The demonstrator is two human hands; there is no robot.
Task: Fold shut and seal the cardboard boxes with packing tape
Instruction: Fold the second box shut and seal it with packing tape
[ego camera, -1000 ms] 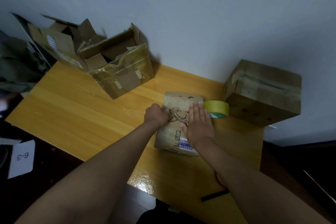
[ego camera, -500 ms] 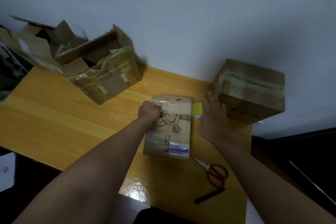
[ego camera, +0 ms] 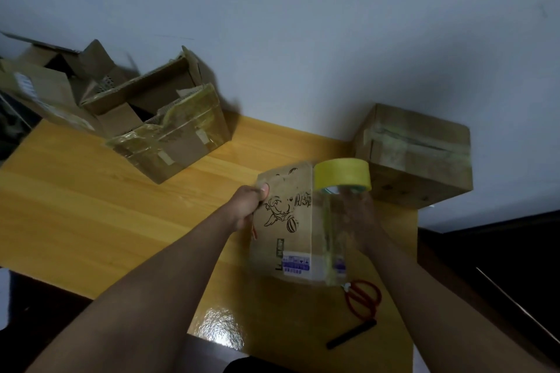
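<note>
A small flat cardboard box with a cartoon print and a blue label is tilted up off the wooden table. My left hand grips its upper left corner, thumb on the printed face. A yellow tape roll is lifted at the box's upper right corner. My right hand is blurred just below the roll and appears to hold it by its lower edge. A glossy strip of tape runs along the box's right side.
A taped-shut cardboard box stands at the table's back right against the wall. Two open boxes with raised flaps sit at the back left. Red-handled scissors and a black marker lie near the front right edge.
My right hand left the box top, reached to the tape roll and lifted it. My left hand tilted the small box up off the table. The scissors came into view.
</note>
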